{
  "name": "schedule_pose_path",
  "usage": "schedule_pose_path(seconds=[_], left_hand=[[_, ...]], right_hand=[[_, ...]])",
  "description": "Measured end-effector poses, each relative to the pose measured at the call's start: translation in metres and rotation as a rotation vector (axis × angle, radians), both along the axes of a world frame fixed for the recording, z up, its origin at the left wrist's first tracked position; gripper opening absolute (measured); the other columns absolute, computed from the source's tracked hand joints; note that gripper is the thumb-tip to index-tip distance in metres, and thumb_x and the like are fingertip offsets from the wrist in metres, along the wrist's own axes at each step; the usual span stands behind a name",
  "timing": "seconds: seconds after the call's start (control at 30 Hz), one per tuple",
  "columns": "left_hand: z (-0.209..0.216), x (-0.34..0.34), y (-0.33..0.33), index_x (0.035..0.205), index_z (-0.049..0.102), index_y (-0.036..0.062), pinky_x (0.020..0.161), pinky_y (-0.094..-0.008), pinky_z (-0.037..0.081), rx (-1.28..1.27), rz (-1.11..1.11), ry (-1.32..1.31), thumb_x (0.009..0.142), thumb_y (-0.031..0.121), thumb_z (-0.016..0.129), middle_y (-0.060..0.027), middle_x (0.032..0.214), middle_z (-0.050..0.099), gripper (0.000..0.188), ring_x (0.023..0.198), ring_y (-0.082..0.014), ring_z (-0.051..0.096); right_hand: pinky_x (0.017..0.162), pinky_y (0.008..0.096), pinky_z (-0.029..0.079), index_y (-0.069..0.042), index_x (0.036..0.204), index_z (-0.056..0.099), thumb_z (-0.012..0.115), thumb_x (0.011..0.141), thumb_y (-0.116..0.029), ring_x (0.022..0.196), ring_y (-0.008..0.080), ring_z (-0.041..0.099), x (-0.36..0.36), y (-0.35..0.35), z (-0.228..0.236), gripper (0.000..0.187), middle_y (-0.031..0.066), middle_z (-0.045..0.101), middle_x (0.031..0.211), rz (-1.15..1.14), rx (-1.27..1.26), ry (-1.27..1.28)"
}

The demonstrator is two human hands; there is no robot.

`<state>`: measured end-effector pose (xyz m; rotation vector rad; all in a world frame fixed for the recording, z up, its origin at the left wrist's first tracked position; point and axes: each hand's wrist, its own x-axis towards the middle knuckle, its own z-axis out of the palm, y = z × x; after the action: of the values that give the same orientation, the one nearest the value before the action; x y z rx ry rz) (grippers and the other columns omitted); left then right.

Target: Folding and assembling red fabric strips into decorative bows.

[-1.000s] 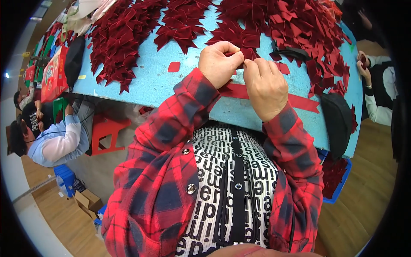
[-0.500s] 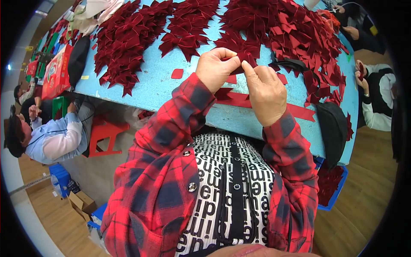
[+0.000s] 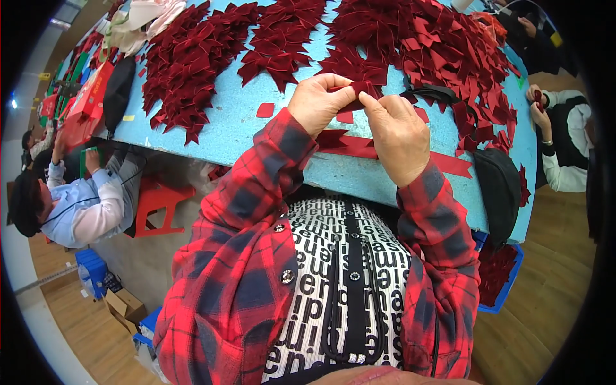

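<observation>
L grip (image 3: pixel 319 104) pinches ribbon (image 3: pixel 363 89); bin (image 3: pixel 511 280) w/ red pcs (image 3: pixel 494 273).

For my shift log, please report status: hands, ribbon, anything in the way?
Left hand pinching dark red ribbon piece. Right hand at its edge, grip unclear. Red strip on blue table; no obstruction seen.

A workshop, judging by the heaped dark-red bows (image 3: pixel 183 70) on a blue worktable (image 3: pixel 234 131) and a seated co-worker (image 3: pixel 90 208).

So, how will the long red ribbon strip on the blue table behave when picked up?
The ribbon strip will probably droop, since it looks thin. It seems light, being narrow, and its flatness suggests it won't roll.
</observation>
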<state>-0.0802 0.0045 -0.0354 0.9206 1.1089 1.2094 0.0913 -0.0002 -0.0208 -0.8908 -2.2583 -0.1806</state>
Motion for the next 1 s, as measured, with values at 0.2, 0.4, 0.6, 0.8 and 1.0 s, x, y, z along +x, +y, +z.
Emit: schedule_pose_path(seconds=[0.2, 0.4, 0.6, 0.8, 1.0], left_hand=[[-0.002, 0.001, -0.002, 0.100, 0.063, 0.0031, 0.056, -0.0198, 0.042, 0.009, -0.014, 0.010, 0.087, 0.012, 0.068, 0.0005, 0.084, 0.065, 0.016, 0.067, -0.0052, 0.057], [-0.001, 0.002, -0.004, 0.099, 0.064, 0.0022, 0.057, -0.0192, 0.042, 0.013, -0.024, 0.045, 0.088, 0.015, 0.067, 0.0007, 0.084, 0.065, 0.017, 0.068, -0.0048, 0.056], [-0.009, -0.003, -0.001, 0.103, 0.065, 0.0009, 0.058, -0.0192, 0.044, -0.041, -0.047, 0.056, 0.089, 0.017, 0.066, -0.0005, 0.084, 0.065, 0.021, 0.066, -0.0055, 0.055], [-0.012, -0.004, 0.000, 0.107, 0.064, -0.0001, 0.059, -0.0198, 0.046, -0.036, -0.047, 0.022, 0.088, 0.017, 0.066, -0.0022, 0.088, 0.066, 0.025, 0.065, -0.0068, 0.055], [-0.009, -0.002, -0.001, 0.106, 0.065, -0.0001, 0.059, -0.0194, 0.045, -0.041, -0.067, 0.022, 0.088, 0.017, 0.066, -0.0020, 0.090, 0.066, 0.025, 0.065, -0.0068, 0.055]], right_hand=[[0.059, 0.0297, 0.049, -0.007, 0.106, 0.066, 0.066, 0.073, -0.001, 0.071, 0.0191, 0.058, 0.003, -0.003, 0.000, 0.033, 0.0038, 0.055, 0.079, -0.004, -0.008, 0.005], [0.059, 0.0301, 0.049, -0.007, 0.105, 0.066, 0.065, 0.073, -0.001, 0.070, 0.0192, 0.057, 0.003, -0.003, -0.003, 0.033, 0.0039, 0.055, 0.078, -0.011, -0.016, 0.000], [0.060, 0.0298, 0.049, -0.006, 0.106, 0.066, 0.064, 0.072, -0.001, 0.071, 0.0190, 0.057, 0.004, -0.001, -0.008, 0.035, 0.0037, 0.054, 0.078, -0.017, -0.016, -0.039], [0.063, 0.0304, 0.048, -0.005, 0.113, 0.062, 0.060, 0.072, -0.005, 0.077, 0.0188, 0.055, 0.004, 0.000, -0.009, 0.041, 0.0039, 0.052, 0.085, -0.042, 0.060, -0.162], [0.064, 0.0304, 0.048, -0.004, 0.116, 0.061, 0.059, 0.073, -0.006, 0.078, 0.0188, 0.055, 0.006, -0.001, -0.012, 0.043, 0.0042, 0.052, 0.089, -0.055, 0.086, -0.208]])
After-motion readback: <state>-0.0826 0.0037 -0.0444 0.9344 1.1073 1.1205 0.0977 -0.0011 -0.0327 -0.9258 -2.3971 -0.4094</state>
